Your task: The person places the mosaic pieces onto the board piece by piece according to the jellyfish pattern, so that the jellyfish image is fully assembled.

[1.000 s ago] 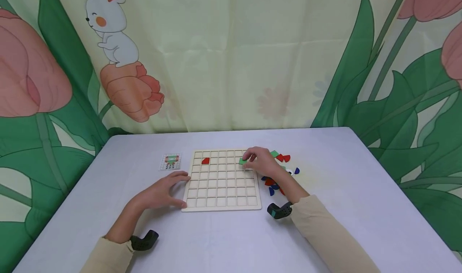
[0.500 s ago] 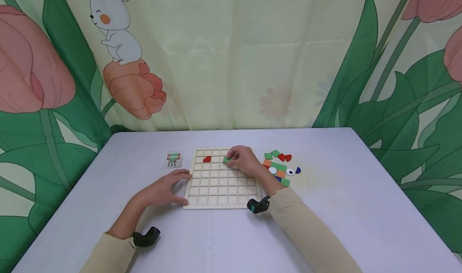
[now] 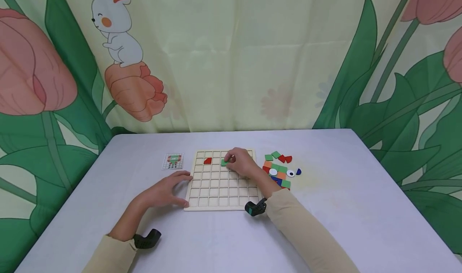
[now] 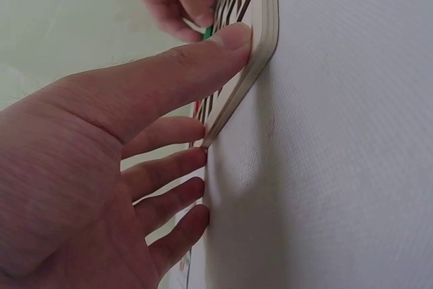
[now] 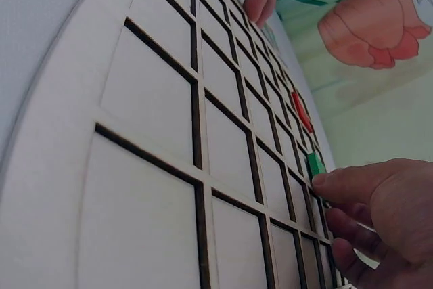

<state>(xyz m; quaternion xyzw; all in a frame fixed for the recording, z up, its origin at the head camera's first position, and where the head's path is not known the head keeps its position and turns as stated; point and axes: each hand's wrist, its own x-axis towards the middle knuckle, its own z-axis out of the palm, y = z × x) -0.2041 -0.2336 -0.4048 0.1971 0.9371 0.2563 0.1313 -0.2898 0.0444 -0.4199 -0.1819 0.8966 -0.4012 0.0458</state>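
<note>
Right grip pinches flat green tile.
Left grip, spread wide, touches pale wooden gridded board, likely steadying it.

We've got the right hand pinching a flat green piece at the pale wooden grid board, flat red piece nearby.
</note>
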